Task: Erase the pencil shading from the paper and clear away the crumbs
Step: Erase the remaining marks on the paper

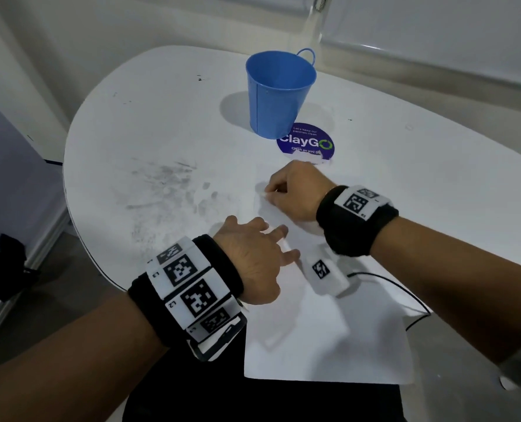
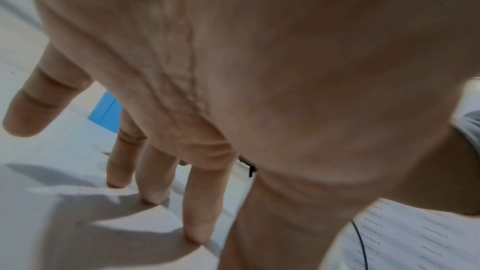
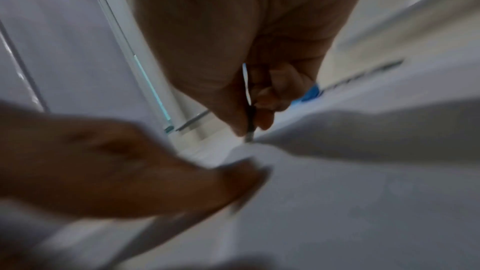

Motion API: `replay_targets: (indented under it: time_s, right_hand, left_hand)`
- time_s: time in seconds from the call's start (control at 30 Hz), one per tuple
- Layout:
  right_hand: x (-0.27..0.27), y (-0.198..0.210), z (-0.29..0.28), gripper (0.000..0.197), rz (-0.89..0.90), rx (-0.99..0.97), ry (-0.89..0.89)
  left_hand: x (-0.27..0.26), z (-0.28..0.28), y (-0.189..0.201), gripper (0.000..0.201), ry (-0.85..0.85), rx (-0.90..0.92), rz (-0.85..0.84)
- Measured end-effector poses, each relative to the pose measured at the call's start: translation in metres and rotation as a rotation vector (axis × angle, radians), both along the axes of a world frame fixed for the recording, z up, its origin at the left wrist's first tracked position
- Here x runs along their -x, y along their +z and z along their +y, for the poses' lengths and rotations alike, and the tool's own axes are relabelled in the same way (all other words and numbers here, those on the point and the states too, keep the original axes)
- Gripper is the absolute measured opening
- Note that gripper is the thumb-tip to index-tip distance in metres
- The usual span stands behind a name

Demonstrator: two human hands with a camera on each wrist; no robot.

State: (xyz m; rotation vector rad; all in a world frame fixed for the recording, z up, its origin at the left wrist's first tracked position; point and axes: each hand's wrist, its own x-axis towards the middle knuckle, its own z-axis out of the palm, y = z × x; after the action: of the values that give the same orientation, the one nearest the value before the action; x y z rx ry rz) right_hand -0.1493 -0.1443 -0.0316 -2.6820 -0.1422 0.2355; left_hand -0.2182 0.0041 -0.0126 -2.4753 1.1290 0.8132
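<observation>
A: Since the sheet overhangs the near edge, where's the paper (image 1: pixel 329 345) versus the fingers?
B: It runs from the near table (image 1: pixel 149 141) edge out under both hands. Left hand (image 1: pixel 253 254) sits on its left margin, fingers (image 2: pixel 200 202) spread and straight, tips down flat on the sheet. Pressing, not gripping.
A: Right hand?
B: Right hand (image 1: pixel 292 193) is farther out, at the paper's far end. Fingers curled, thumb and forefinger pinching a small eraser (image 1: pixel 263 194). Only a pale tip shows in the head view; the right wrist view has a thin dark-edged piece (image 3: pixel 249 129) sticking out below the fingertips, tip touching the sheet.
A: Paper condition?
B: White, mostly blank from above. Left wrist view picks up faint printed columns of text (image 2: pixel 405 239) under the forearm. Can't make out pencil shading near the eraser: too washed out. Crumbs not resolvable either.
A: Anything else on the table?
B: A black cable (image 1: pixel 405 287) crossing the near right side by the paper. Grey smudges (image 1: pixel 158 190) on the tabletop left of the hands. Beyond the right hand, a round purple "ClayGo" sticker (image 1: pixel 307 143), then a blue metal bucket (image 1: pixel 279 92) standing upright just behind it, its base overlapping the sticker's edge.
</observation>
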Motion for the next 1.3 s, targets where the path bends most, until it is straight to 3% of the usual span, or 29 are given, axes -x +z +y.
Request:
replay_targets:
  time_s: [0.03, 0.17, 0.3, 0.33, 0.43, 0.47, 0.6, 0.73, 0.77, 0.9, 0.93, 1.03, 1.07, 1.2, 1.23, 1.3]
  right_hand:
    - [0.003, 0.000, 0.003, 0.015, 0.011, -0.003, 0.019]
    - [-0.010, -0.001, -0.022, 0.016, -0.055, 0.028, -0.196]
    - [0.034, 0.001, -0.015, 0.013, 0.091, 0.018, 0.065]
    - [0.036, 0.003, -0.023, 0.012, 0.100, 0.015, 0.039]
    - [0.019, 0.003, -0.056, 0.013, -0.044, 0.036, -0.257]
    - [0.020, 0.003, -0.056, 0.015, -0.066, 0.057, -0.263]
    - [0.055, 0.004, -0.026, 0.013, 0.085, 0.030, 0.087]
    - [0.021, 0.007, -0.066, 0.015, -0.055, 0.091, -0.265]
    - [0.023, 0.007, -0.067, 0.016, -0.068, 0.089, -0.275]
    - [0.064, 0.005, -0.033, 0.014, 0.093, 0.026, 0.114]
    - [0.059, 0.006, -0.038, 0.013, 0.097, 0.037, 0.092]
    - [0.027, 0.006, -0.070, 0.015, -0.046, 0.087, -0.237]
    - [0.027, 0.006, -0.070, 0.017, -0.072, 0.097, -0.274]
    - [0.061, 0.004, -0.028, 0.014, 0.070, 0.046, 0.077]
    - [0.058, 0.006, -0.032, 0.014, 0.079, 0.047, 0.061]
    - [0.037, 0.007, -0.051, 0.015, 0.005, 0.051, -0.149]
  left_hand:
    - [0.000, 0.000, 0.000, 0.067, 0.003, 0.000, 0.001]
    - [0.001, 0.000, -0.001, 0.066, 0.016, 0.000, 0.005]
    - [0.000, 0.001, -0.001, 0.067, 0.012, 0.011, 0.017]
    - [-0.001, 0.002, -0.002, 0.066, 0.014, 0.017, 0.017]
    - [-0.001, 0.003, -0.002, 0.065, 0.018, 0.026, 0.020]
    - [-0.001, 0.003, -0.002, 0.065, 0.021, 0.025, 0.024]
    - [-0.001, 0.002, 0.000, 0.065, 0.026, 0.015, 0.040]
    - [0.000, 0.003, 0.001, 0.064, 0.037, 0.039, 0.053]
    - [0.000, 0.003, 0.001, 0.064, 0.041, 0.042, 0.059]
    - [0.000, 0.004, 0.001, 0.063, 0.046, 0.053, 0.073]
    - [0.000, 0.004, 0.002, 0.063, 0.046, 0.053, 0.072]
    - [0.001, 0.002, 0.002, 0.063, 0.044, 0.044, 0.065]
    - [0.001, 0.002, 0.002, 0.063, 0.045, 0.041, 0.065]
    - [0.001, 0.002, 0.001, 0.063, 0.037, 0.043, 0.052]
    - [0.000, 0.002, 0.001, 0.063, 0.039, 0.045, 0.049]
    - [0.001, 0.002, 0.000, 0.063, 0.040, 0.041, 0.049]
